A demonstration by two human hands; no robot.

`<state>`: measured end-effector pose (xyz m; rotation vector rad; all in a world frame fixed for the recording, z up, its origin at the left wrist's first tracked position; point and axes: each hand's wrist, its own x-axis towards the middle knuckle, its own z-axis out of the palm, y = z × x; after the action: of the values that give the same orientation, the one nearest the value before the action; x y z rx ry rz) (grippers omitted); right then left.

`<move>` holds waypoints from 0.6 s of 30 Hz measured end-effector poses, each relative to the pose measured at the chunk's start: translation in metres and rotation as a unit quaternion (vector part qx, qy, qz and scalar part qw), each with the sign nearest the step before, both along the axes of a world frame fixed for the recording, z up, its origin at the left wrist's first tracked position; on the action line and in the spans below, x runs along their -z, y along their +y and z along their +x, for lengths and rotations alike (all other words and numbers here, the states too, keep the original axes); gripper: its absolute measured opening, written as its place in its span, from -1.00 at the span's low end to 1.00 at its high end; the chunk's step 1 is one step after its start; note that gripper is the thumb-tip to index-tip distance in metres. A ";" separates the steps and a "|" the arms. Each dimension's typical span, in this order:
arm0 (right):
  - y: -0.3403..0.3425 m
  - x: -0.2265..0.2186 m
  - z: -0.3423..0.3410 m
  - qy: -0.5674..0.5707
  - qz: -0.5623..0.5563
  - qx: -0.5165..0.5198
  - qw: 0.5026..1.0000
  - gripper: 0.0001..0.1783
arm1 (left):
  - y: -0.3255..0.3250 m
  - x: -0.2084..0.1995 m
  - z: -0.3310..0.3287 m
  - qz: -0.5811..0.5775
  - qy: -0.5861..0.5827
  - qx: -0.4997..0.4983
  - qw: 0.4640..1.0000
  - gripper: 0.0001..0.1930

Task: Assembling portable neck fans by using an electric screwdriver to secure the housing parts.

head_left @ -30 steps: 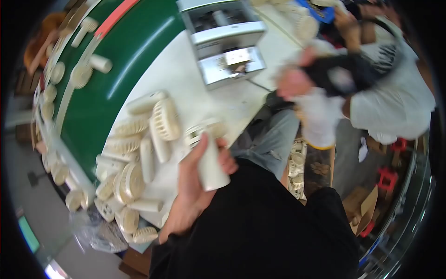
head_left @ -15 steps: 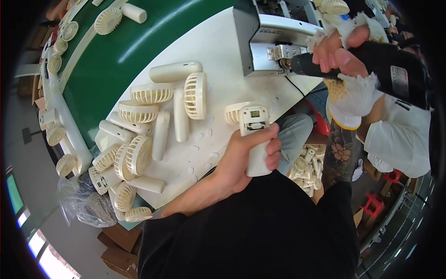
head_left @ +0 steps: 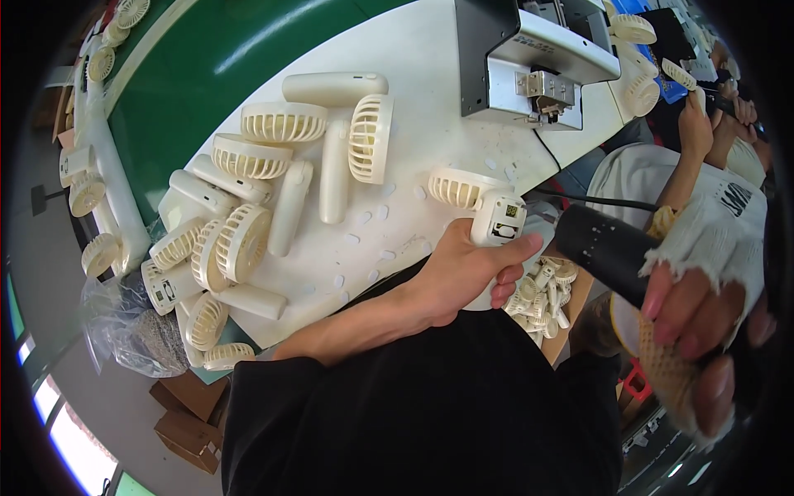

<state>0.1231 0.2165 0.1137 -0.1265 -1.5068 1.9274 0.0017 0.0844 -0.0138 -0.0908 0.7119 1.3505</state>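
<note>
My left hand is closed around the handle of a cream handheld fan. The fan's round slatted head lies beyond the handle, and a small opening in the handle shows parts inside. In my right hand, which wears a white knit glove with bare fingertips, is a black electric screwdriver. Its tip points left at the fan's opening, close to it; whether they touch I cannot tell. Several more cream fans lie heaped on the white table to the left, and small white oval pieces are scattered between.
A grey metal box-shaped machine stands at the table's far right. Beyond the table runs a green belt. A carton of fan parts sits below the table edge. At right, a co-worker in a white shirt sits close by.
My right hand has brought the screwdriver away from the metal machine, down and toward me, to beside the fan. My left hand still grips the fan. The view has shifted a little.
</note>
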 end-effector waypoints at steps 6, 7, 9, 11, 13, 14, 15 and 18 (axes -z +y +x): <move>-0.013 -0.001 -0.020 -0.039 0.023 -0.011 0.999 -0.51 | 0.002 0.004 0.006 0.019 0.016 -0.003 1.000 -0.80; -0.018 0.001 -0.028 -0.045 0.027 -0.014 0.999 -0.51 | 0.002 0.004 0.006 0.023 0.020 -0.005 1.000 -0.81; -0.025 0.001 -0.035 -0.058 0.034 -0.020 0.998 -0.51 | 0.001 0.007 0.008 0.030 0.026 -0.007 0.999 -0.82; -0.027 0.002 -0.042 -0.072 0.040 -0.027 0.996 -0.52 | 0.001 0.010 0.009 0.044 0.042 -0.005 0.998 -0.83; -0.020 0.008 -0.055 -0.085 0.047 -0.032 0.995 -0.52 | 0.001 0.009 0.009 0.036 0.053 0.004 0.998 -0.86; -0.011 -0.008 -0.026 -0.092 0.050 -0.034 0.994 -0.52 | 0.001 0.008 0.010 0.029 0.066 0.016 0.997 -0.89; -0.012 -0.003 -0.026 -0.100 0.053 -0.035 0.993 -0.52 | 0.001 0.007 0.010 0.021 0.078 0.028 0.996 -0.90; 0.007 -0.020 0.027 -0.121 0.056 -0.052 0.990 -0.53 | -0.002 0.007 0.010 0.025 0.090 0.012 0.996 -0.91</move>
<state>0.1501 0.2240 0.1334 -0.2425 -1.8096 1.9592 0.0119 0.0820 -0.0206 0.0803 0.8269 1.3630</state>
